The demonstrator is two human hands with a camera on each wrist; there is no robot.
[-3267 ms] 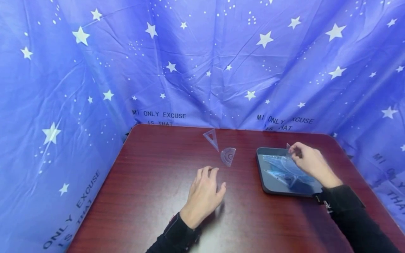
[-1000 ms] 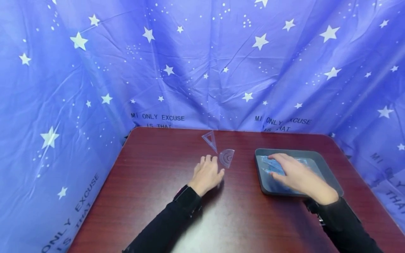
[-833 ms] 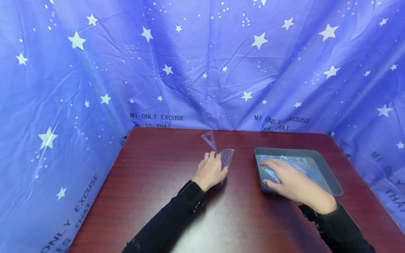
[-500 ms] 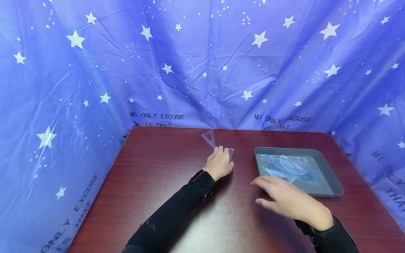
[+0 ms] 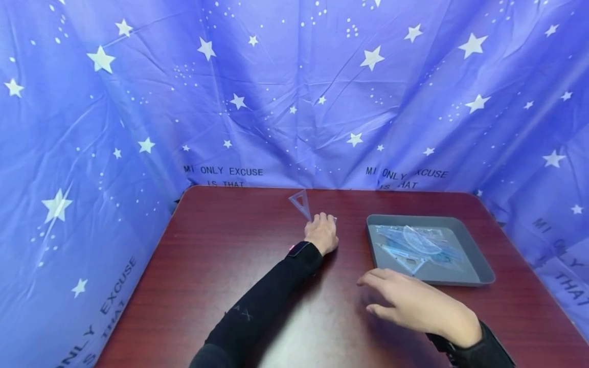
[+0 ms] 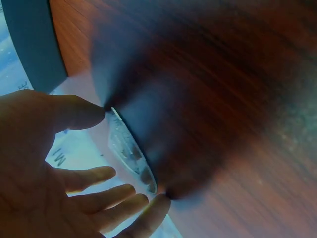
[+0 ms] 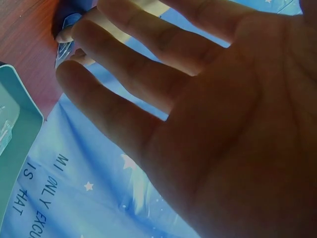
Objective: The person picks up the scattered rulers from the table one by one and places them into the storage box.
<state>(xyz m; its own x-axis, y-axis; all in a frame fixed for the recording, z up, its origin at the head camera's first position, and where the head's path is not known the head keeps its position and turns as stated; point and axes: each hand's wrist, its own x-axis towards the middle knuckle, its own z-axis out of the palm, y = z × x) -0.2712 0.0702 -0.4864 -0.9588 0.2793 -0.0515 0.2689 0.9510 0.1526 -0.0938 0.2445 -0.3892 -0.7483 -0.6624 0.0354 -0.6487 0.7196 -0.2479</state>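
A clear protractor [image 6: 132, 153] is at the table's middle, mostly covered by my left hand [image 5: 322, 234] in the head view. In the left wrist view, thumb and fingertips hold it at its two ends, close to the tabletop. Just beyond lies a clear set square [image 5: 301, 203]. My right hand [image 5: 414, 301] hovers with loosely extended fingers in front of the grey tray [image 5: 476, 263], holding nothing. Inside the tray are a second clear protractor [image 5: 421, 240], a bluish set square [image 5: 405, 259] and other clear plastic pieces that overlap.
The reddish-brown table [image 5: 221, 245] has rounded back corners. Blue star-printed curtains [image 5: 276, 76] surround its back and sides. The tray stands on the right half, with a raised rim.
My left hand has moved forward and right onto the protractor. My right hand, which held a clear piece over the tray, has let it go there and drawn back toward me.
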